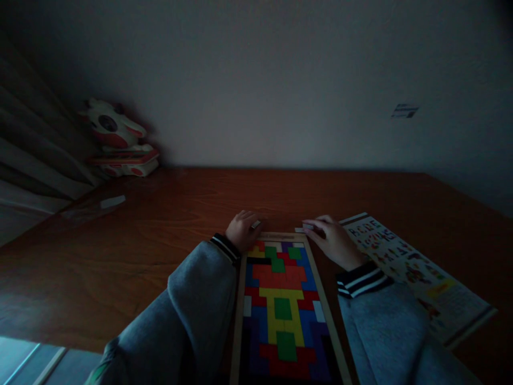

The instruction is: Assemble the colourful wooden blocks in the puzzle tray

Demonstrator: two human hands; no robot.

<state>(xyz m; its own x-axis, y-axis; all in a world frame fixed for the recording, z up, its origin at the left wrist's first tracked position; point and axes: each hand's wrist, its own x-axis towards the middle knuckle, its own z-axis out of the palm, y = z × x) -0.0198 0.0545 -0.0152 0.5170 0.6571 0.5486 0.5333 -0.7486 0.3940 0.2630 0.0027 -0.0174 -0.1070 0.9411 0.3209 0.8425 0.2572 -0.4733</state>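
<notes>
A wooden-framed block puzzle [282,235] lies lengthwise in front of me, filled with red, yellow, green, blue, purple and white pieces. A dark strip shows near its upper left; I cannot tell whether it is a gap or a black piece. My left hand [241,230] is closed at the frame's far left corner, with a small pale block [256,224] at its fingertips. Beyond the far right corner, my right hand [332,240] pinches another small pale block [308,226]. A flat pale piece [298,230] lies just left of those fingers.
A printed pattern sheet [436,283] lies on the right of the brown wooden table [180,214], partly under my right sleeve. A red-and-white toy [120,139] stands at the back left near a curtain [36,139]. A white strip [113,202] lies before it. A wall closes the back.
</notes>
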